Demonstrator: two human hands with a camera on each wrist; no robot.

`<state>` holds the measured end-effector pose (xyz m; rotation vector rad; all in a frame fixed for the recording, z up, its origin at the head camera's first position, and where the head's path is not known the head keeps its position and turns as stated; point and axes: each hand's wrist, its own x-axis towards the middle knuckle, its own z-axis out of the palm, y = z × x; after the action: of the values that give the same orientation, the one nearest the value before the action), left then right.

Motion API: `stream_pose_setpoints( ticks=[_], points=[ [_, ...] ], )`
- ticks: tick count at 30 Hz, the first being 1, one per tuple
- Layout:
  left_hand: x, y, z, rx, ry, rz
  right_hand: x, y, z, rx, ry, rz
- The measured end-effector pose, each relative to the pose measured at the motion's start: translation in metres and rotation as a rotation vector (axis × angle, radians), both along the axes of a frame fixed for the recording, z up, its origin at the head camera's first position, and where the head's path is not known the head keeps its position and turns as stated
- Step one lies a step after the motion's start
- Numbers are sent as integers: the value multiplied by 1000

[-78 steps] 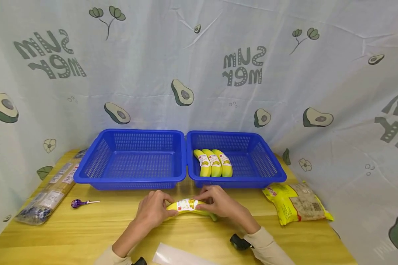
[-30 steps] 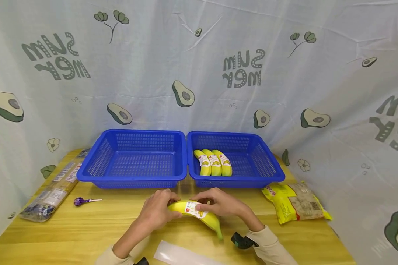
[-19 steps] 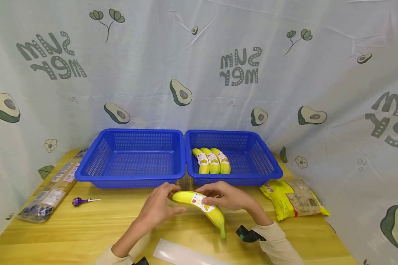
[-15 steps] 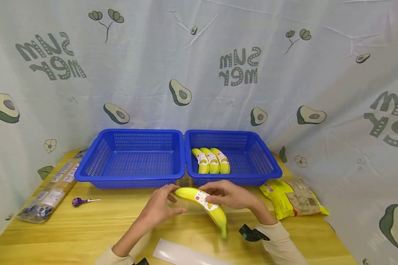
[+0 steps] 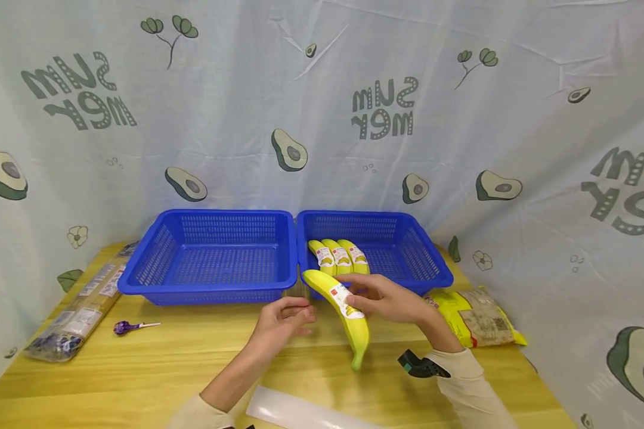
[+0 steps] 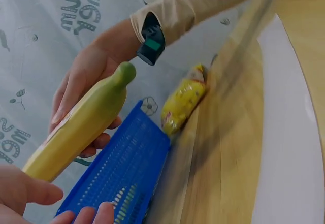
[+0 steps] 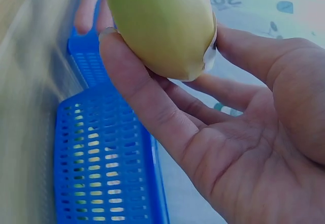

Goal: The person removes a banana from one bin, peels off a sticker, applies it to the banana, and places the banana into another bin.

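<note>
My right hand [image 5: 392,301] pinches a yellow banana [image 5: 349,313] with a white label around its middle, thumb on the label and fingers at the far side. The banana is raised, its green stem end pointing down toward me and its other end overlapping the right basket's front rim in the head view. To its left my left hand [image 5: 281,322] is off the fruit, fingers loosely bent with nothing between them. Inside the right blue basket [image 5: 408,280], three labelled bananas [image 5: 340,256] lie side by side at the left, their lower ends partly hidden by the held banana.
Another blue basket [image 5: 209,292] adjoins on the left. A lollipop [image 5: 131,326] and a long clear-wrapped package [image 5: 86,310] lie at the left. At the right is a yellow bag [image 5: 483,319]. A white glossy strip [image 5: 300,411] lies at the table's front.
Both hands held the banana low over the table; the left hand has let go. My right hand has lifted it forward toward the right basket, turning it more lengthwise.
</note>
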<state>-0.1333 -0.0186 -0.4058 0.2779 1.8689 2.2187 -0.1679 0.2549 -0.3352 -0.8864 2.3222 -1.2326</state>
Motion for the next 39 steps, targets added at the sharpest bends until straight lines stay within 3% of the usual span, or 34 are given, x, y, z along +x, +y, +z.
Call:
stream_pose_setpoints(
  ticks=[5, 18, 24, 39],
  points=[
    [-6, 10, -4, 103, -114, 23, -2, 1, 6, 19, 51, 1],
    [-24, 30, -9, 375, -241, 200, -15, 9, 23, 53, -1, -79],
    [-28, 34, -7, 511, -309, 242, -24, 19, 29, 63, 3, -107],
    [-39, 42, -1, 625, -424, 302, -58, 38, 52, 91, -16, -168]
  ],
)
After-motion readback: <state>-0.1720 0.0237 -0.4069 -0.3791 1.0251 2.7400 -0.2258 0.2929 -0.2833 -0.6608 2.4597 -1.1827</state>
